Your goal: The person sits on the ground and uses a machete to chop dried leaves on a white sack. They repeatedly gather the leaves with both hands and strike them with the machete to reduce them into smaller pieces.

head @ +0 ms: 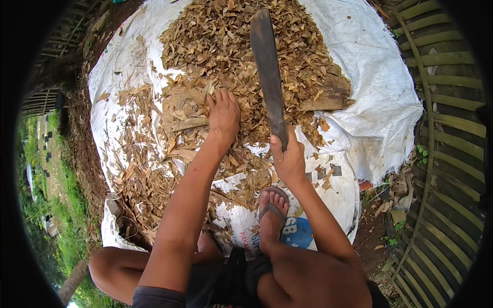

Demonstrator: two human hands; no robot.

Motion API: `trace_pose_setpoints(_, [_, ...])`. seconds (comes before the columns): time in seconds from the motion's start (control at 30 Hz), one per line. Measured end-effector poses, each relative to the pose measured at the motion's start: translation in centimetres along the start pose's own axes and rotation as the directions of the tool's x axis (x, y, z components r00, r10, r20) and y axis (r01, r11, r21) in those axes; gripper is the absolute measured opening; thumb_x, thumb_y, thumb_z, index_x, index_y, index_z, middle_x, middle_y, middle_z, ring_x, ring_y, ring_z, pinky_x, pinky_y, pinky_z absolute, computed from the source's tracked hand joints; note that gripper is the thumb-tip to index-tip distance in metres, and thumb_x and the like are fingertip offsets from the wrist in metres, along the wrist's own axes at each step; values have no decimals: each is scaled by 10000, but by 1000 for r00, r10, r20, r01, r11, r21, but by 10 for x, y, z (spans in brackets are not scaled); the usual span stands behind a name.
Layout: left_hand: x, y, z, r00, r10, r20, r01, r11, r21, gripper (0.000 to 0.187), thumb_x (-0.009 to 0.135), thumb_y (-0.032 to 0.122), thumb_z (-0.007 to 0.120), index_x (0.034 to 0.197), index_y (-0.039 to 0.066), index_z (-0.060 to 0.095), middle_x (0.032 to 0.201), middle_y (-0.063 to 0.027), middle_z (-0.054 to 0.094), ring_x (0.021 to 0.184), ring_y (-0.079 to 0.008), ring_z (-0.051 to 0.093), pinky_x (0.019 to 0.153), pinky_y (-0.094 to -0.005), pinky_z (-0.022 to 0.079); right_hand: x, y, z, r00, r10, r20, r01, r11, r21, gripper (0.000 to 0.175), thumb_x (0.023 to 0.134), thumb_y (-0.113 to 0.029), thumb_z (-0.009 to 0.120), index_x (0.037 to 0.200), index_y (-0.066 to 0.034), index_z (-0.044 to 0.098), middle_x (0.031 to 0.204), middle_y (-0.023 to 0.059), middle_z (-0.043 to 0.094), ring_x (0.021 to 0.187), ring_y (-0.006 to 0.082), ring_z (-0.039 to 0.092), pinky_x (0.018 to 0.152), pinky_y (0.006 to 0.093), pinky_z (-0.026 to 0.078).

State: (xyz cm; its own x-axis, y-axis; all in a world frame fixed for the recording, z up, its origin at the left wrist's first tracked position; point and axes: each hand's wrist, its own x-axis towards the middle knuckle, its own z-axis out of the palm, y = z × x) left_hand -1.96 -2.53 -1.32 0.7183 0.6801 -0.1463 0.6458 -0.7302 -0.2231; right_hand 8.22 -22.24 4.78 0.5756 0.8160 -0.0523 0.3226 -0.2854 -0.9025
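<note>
My right hand (289,158) grips the lower end of a dark machete (268,69), its broad blade pointing away from me. My left hand (224,117) lies palm down on chopped dry leaves (192,101), fingertips bent into them; whatever is under the palm is hidden. Beneath the leaves, a wooden board (330,95) shows at the right of the blade. What seems to be its other end (186,125) shows left of my left hand. Beyond both hands rises a large heap of brown chopped leaves (227,36).
White woven plastic sacking (358,65) spreads under everything, with printed writing near my sandalled foot (272,215). Loose leaf bits (134,177) litter its left side. A slatted bamboo fence (454,131) curves along the right. Grass (65,204) grows at the far left.
</note>
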Motion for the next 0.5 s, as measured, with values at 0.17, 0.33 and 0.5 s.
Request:
trace_pose_setpoints(0.17, [-2,-7,-10,999,35,-7,-35,999,-36,674,788,213,797,1336,-57,512,1293,-198,533,1302,-365,505,1128,-599,401,1,25,4,908,383,171,-299,877,-375,620,1069,-580,550,1129,25,673,722,242,700,726,484,716,627,521,526])
trace_pose_setpoints(0.33, [-9,-22,-13,992,125,30,-119,980,-160,670,748,143,822,1345,41,534,1239,-131,618,1234,-342,582,1123,-533,433,-35,47,-25,896,415,156,-391,906,-163,547,1074,-512,599,939,14,666,617,175,627,584,342,655,576,459,473])
trace_pose_setpoints(0.5, [-26,-40,-26,988,145,45,-133,970,-204,554,807,205,817,1280,42,577,1263,-137,675,1254,-325,628,1093,-535,457,-75,66,-10,857,510,82,-514,857,46,455,1086,-410,616,918,13,637,613,152,610,561,258,636,551,422,462])
